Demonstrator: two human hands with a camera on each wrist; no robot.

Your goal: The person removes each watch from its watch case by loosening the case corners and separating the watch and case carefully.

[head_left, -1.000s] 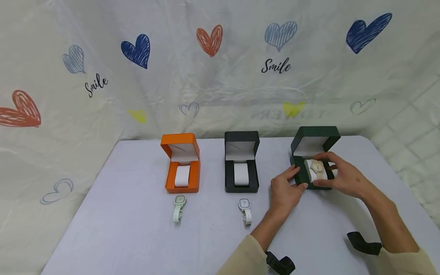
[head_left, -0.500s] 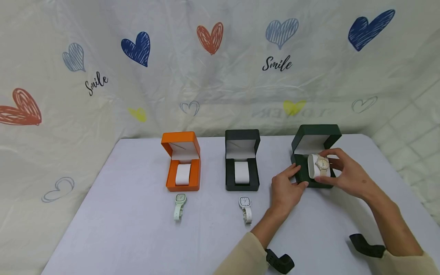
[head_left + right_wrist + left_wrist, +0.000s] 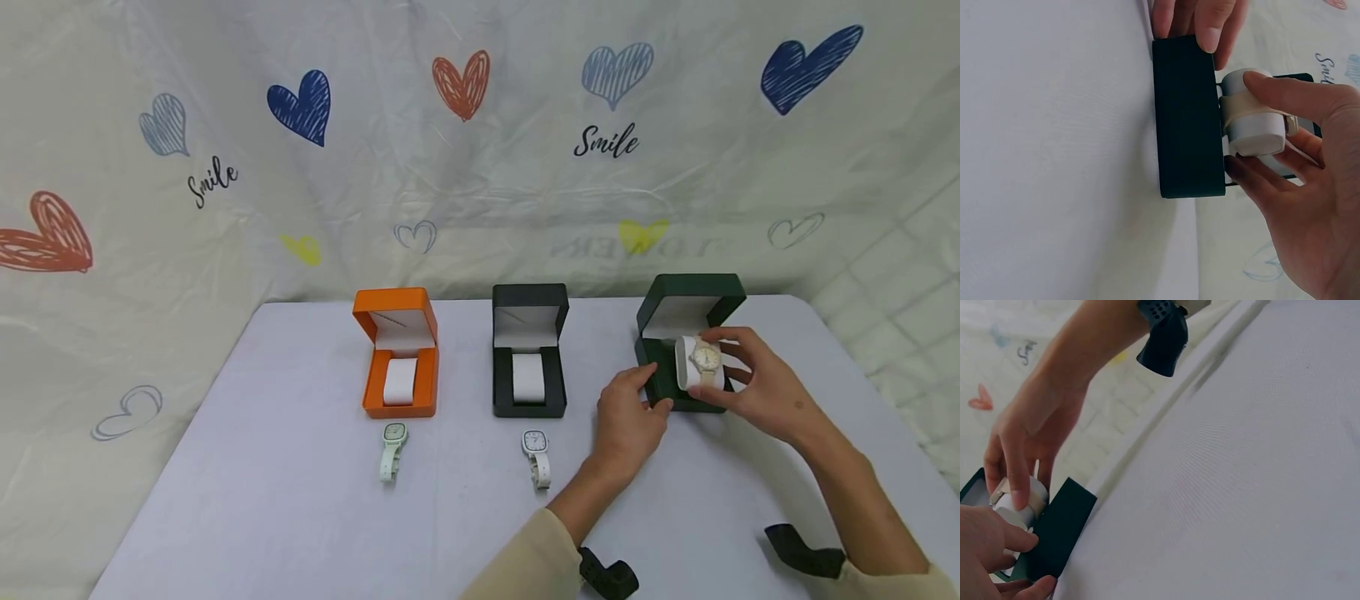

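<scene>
In the head view the green watch box (image 3: 663, 382) stands at the right with its lid raised. My left hand (image 3: 624, 421) grips its left front corner, thumb at the front and fingers along the side. My right hand (image 3: 772, 392) pinches a white watch cushion (image 3: 1260, 139) between thumb and fingers. A watch with a cream strap (image 3: 1244, 107) and a pale round dial is wrapped round this cushion. The cushion sits tilted, partly raised out of the box's opening, as the right wrist view shows. In the left wrist view, the box's front wall (image 3: 1063, 528) shows beside both hands.
An orange watch box (image 3: 369, 385) and a black watch box (image 3: 555, 383) stand open to the left, each with a white cushion inside. In front of them lie a pale green watch (image 3: 391, 454) and a white watch (image 3: 536, 458). A printed curtain (image 3: 510, 192) hangs behind the table.
My right hand has lifted the cushion with its watch partly up out of the green box and slightly to the right. My left hand has stayed at the box's corner.
</scene>
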